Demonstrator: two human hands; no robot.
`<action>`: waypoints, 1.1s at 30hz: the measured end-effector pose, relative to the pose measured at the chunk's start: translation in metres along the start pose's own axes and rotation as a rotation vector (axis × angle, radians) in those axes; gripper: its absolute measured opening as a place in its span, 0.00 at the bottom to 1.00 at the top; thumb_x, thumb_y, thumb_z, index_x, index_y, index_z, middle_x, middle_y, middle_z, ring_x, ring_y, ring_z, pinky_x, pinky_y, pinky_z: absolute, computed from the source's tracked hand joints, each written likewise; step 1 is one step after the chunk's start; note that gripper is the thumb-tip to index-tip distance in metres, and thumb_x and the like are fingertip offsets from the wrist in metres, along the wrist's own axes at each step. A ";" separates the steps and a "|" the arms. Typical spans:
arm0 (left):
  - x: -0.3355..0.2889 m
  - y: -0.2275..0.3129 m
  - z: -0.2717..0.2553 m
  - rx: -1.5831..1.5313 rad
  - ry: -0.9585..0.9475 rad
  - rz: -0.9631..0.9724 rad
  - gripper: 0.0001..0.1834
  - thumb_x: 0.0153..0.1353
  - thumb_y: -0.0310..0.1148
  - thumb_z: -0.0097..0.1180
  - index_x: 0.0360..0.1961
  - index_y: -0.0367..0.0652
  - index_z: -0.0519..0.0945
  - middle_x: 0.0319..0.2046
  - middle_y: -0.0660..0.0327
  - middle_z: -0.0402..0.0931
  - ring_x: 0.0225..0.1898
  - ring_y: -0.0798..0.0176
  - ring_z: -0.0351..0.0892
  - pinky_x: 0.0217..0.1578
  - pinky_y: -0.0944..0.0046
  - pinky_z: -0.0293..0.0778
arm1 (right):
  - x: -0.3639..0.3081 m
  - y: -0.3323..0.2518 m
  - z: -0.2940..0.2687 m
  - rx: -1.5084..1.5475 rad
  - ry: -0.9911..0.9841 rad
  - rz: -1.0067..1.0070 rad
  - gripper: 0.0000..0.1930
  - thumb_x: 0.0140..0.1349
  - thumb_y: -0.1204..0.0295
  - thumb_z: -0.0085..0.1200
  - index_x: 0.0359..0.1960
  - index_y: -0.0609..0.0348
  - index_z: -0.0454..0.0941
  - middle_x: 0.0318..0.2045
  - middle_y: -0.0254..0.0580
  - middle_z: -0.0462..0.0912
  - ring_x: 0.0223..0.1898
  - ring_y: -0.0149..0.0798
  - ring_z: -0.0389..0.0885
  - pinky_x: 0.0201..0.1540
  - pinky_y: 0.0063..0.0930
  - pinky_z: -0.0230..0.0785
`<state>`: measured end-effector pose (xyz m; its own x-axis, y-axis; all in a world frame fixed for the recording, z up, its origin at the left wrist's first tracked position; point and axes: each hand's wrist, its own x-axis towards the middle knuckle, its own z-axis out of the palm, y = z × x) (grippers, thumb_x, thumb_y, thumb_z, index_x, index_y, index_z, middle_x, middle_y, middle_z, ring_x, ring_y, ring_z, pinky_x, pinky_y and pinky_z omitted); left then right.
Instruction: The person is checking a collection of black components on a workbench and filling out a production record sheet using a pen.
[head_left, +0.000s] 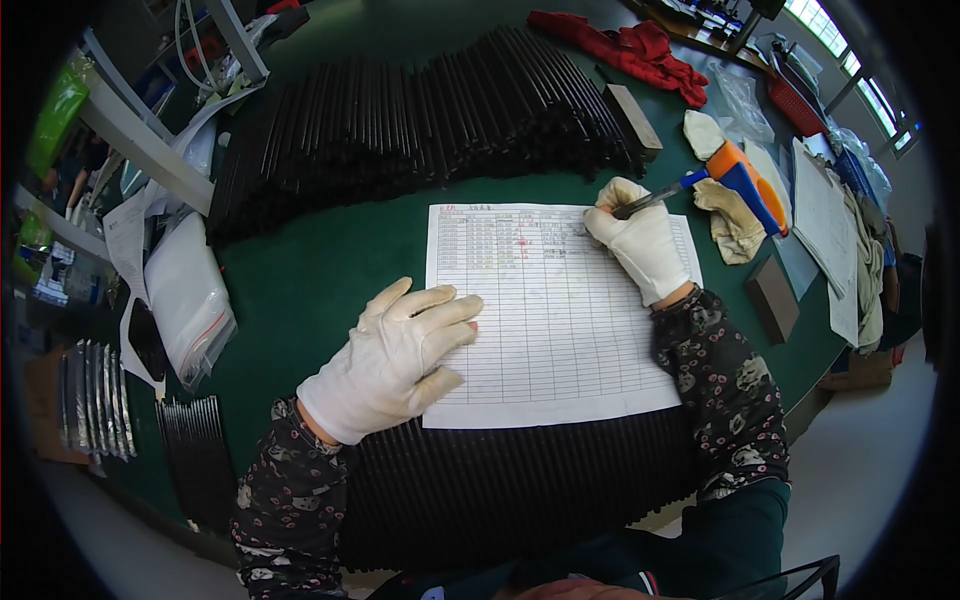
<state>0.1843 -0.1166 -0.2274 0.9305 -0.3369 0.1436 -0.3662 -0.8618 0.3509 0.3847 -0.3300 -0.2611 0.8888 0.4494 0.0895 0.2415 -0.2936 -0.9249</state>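
Observation:
A white printed form [540, 340] with a ruled grid lies on the green table, its upper rows filled in with handwriting. My left hand [395, 365], in a white glove, rests with fingers spread on the sheet's left edge. In my right hand [640, 235], also gloved, a dark pen [650, 198] with a blue end is gripped, its tip close to the upper right part of the grid. Under the sheet's lower edge is a row of black rods [520, 490], close to my body.
A long pile of black rods [400, 120] spans the back. At right are an orange-and-blue tool [745, 185], a spare glove [732, 225], a dark block [772, 300] and papers [830, 230]. Plastic bags [185, 300] and thin black rods [193, 460] lie left; a red cloth [640, 50] lies far right.

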 end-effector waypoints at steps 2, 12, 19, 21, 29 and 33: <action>0.000 -0.001 0.001 -0.008 0.014 0.004 0.18 0.50 0.33 0.61 0.44 0.41 0.77 0.54 0.60 0.72 0.57 0.54 0.69 0.60 0.43 0.60 | 0.000 0.001 0.001 0.001 -0.004 -0.007 0.06 0.51 0.76 0.56 0.23 0.61 0.70 0.18 0.31 0.69 0.23 0.24 0.64 0.28 0.20 0.62; -0.001 -0.002 0.002 0.003 0.012 0.004 0.18 0.50 0.33 0.61 0.44 0.42 0.77 0.55 0.60 0.72 0.58 0.55 0.68 0.60 0.43 0.60 | 0.000 0.001 0.000 0.018 0.005 0.002 0.07 0.51 0.76 0.56 0.22 0.61 0.70 0.18 0.31 0.69 0.23 0.24 0.64 0.28 0.20 0.62; -0.002 -0.003 0.004 0.000 0.021 0.013 0.19 0.49 0.33 0.62 0.44 0.42 0.77 0.55 0.60 0.72 0.58 0.55 0.68 0.60 0.43 0.60 | 0.000 0.003 0.000 0.011 0.002 -0.010 0.07 0.51 0.76 0.56 0.22 0.61 0.70 0.18 0.30 0.69 0.23 0.24 0.64 0.28 0.20 0.62; -0.002 -0.003 0.004 -0.001 0.026 0.014 0.19 0.49 0.32 0.62 0.44 0.42 0.77 0.55 0.60 0.72 0.58 0.55 0.68 0.60 0.43 0.60 | 0.001 0.003 0.000 0.018 0.006 -0.012 0.07 0.51 0.76 0.56 0.22 0.61 0.69 0.18 0.30 0.69 0.23 0.24 0.63 0.28 0.20 0.62; -0.002 -0.002 0.003 0.006 0.020 0.010 0.19 0.50 0.32 0.61 0.45 0.42 0.77 0.55 0.61 0.72 0.57 0.55 0.68 0.60 0.44 0.60 | -0.002 -0.001 0.001 0.033 0.040 -0.046 0.07 0.50 0.76 0.55 0.21 0.61 0.69 0.18 0.30 0.69 0.23 0.24 0.63 0.28 0.20 0.62; -0.003 -0.003 0.003 -0.007 0.029 0.010 0.19 0.49 0.32 0.62 0.45 0.42 0.77 0.55 0.60 0.72 0.57 0.55 0.68 0.60 0.44 0.59 | -0.002 0.001 0.002 0.042 0.013 -0.060 0.08 0.51 0.76 0.56 0.21 0.61 0.68 0.17 0.30 0.68 0.22 0.24 0.63 0.27 0.20 0.61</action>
<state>0.1824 -0.1145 -0.2321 0.9264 -0.3341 0.1739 -0.3755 -0.8557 0.3561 0.3823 -0.3292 -0.2630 0.8786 0.4535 0.1497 0.2779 -0.2306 -0.9325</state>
